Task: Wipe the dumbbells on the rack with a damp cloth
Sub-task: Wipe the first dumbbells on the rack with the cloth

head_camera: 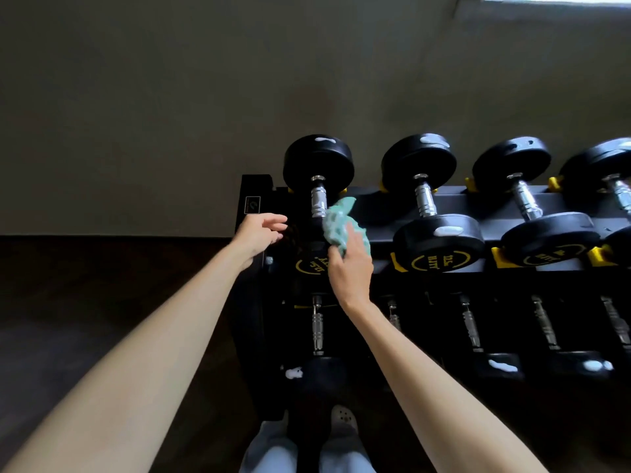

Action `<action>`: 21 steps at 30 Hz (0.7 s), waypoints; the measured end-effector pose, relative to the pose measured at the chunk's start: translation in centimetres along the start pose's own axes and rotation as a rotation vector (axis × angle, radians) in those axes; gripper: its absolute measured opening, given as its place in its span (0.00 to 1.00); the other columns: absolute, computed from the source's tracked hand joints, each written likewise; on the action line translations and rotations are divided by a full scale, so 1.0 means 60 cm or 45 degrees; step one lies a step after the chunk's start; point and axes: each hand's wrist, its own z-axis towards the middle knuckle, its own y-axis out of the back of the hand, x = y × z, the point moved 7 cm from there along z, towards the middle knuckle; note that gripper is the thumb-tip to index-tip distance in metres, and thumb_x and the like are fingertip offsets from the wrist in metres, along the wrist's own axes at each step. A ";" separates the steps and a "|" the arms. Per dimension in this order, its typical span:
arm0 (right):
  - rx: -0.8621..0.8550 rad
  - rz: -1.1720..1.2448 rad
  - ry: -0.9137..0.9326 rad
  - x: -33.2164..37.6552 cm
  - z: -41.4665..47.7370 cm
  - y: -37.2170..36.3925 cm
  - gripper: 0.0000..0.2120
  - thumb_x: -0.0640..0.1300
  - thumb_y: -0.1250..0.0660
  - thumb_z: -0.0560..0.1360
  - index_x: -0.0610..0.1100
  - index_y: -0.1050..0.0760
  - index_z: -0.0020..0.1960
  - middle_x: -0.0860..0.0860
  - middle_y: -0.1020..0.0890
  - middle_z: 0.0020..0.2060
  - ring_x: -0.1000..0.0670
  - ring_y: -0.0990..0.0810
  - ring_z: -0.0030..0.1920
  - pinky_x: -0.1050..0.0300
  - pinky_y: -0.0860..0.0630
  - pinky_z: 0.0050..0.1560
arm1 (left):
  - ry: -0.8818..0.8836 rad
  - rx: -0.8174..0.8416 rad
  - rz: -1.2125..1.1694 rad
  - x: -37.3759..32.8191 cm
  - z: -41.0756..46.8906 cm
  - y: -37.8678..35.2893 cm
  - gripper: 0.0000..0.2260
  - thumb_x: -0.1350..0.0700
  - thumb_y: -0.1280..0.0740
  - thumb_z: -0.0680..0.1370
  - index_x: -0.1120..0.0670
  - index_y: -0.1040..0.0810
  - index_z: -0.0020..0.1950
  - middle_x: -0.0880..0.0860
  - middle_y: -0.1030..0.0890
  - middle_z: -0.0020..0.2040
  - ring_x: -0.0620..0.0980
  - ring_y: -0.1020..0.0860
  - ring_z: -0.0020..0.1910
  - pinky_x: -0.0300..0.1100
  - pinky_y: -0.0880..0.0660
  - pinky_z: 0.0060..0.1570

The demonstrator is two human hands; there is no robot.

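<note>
On the rack [457, 203], dumbbells [319, 165], right grip [351, 268] clutching cloth [338, 223], left grip [259, 233] apparently slack.

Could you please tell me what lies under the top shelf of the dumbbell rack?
A lower row of dumbbells: their chrome handles and near heads show. Their far heads are hidden beneath the top shelf and the upper dumbbells.

Your right hand [351, 268] and cloth [336, 223] partly hide near head of leftmost dumbbell [319, 201]; rightmost dumbbell [602, 163] cut by frame edge; rack label [252, 205] too small to read
</note>
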 end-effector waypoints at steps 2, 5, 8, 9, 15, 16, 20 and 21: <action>0.108 -0.201 0.232 0.030 -0.008 -0.027 0.24 0.37 0.40 0.75 0.40 0.35 0.71 0.44 0.33 0.71 0.42 0.42 0.74 0.48 0.50 0.75 | 0.029 0.078 -0.109 0.004 -0.001 0.003 0.24 0.77 0.46 0.75 0.61 0.29 0.67 0.56 0.22 0.56 0.46 0.23 0.48 0.35 0.25 0.50; 0.174 -0.685 0.765 0.068 -0.030 -0.081 0.21 0.34 0.29 0.65 0.40 0.22 0.59 0.40 0.24 0.62 0.33 0.30 0.66 0.32 0.40 0.66 | 0.062 0.098 -0.224 0.005 -0.001 0.006 0.22 0.75 0.46 0.76 0.61 0.28 0.66 0.55 0.22 0.53 0.46 0.22 0.46 0.35 0.23 0.45; 0.220 -1.107 1.012 0.061 -0.037 -0.091 0.23 0.37 0.26 0.60 0.46 0.18 0.55 0.44 0.22 0.61 0.36 0.25 0.62 0.33 0.33 0.61 | 0.115 0.133 -0.294 0.010 0.000 0.007 0.26 0.77 0.50 0.75 0.61 0.30 0.68 0.56 0.24 0.57 0.50 0.23 0.52 0.35 0.22 0.43; 0.237 -1.219 1.114 0.057 -0.040 -0.084 0.20 0.39 0.30 0.64 0.48 0.19 0.56 0.45 0.23 0.63 0.37 0.25 0.63 0.35 0.32 0.61 | 0.122 0.140 -0.315 0.011 0.000 0.008 0.26 0.77 0.51 0.75 0.61 0.32 0.69 0.56 0.24 0.58 0.51 0.23 0.53 0.33 0.22 0.39; 0.263 -1.345 1.360 0.019 -0.030 -0.045 0.19 0.42 0.45 0.73 0.47 0.17 0.53 0.46 0.25 0.65 0.39 0.25 0.64 0.41 0.28 0.62 | 0.129 0.074 -0.273 0.009 0.011 0.011 0.21 0.73 0.50 0.78 0.61 0.27 0.65 0.56 0.20 0.55 0.52 0.21 0.50 0.40 0.23 0.50; 0.217 -1.324 1.366 0.018 -0.029 -0.039 0.19 0.41 0.45 0.72 0.46 0.17 0.53 0.45 0.24 0.65 0.39 0.25 0.63 0.41 0.27 0.61 | 0.139 0.060 -0.286 0.008 0.013 0.009 0.20 0.74 0.50 0.77 0.62 0.27 0.64 0.56 0.20 0.53 0.51 0.21 0.47 0.41 0.23 0.49; 0.073 -1.065 1.308 0.014 -0.024 -0.005 0.21 0.37 0.47 0.66 0.43 0.16 0.46 0.42 0.21 0.60 0.38 0.21 0.57 0.44 0.22 0.53 | 0.154 -0.040 -0.331 0.008 0.024 -0.001 0.18 0.72 0.48 0.76 0.62 0.25 0.60 0.54 0.22 0.44 0.47 0.24 0.42 0.41 0.24 0.47; 0.015 -0.943 1.184 0.020 -0.017 0.009 0.19 0.36 0.46 0.65 0.42 0.16 0.42 0.42 0.19 0.57 0.39 0.19 0.54 0.47 0.20 0.49 | 0.152 -0.072 -0.320 0.007 0.023 -0.005 0.17 0.71 0.48 0.77 0.62 0.25 0.59 0.53 0.23 0.43 0.46 0.25 0.41 0.40 0.24 0.46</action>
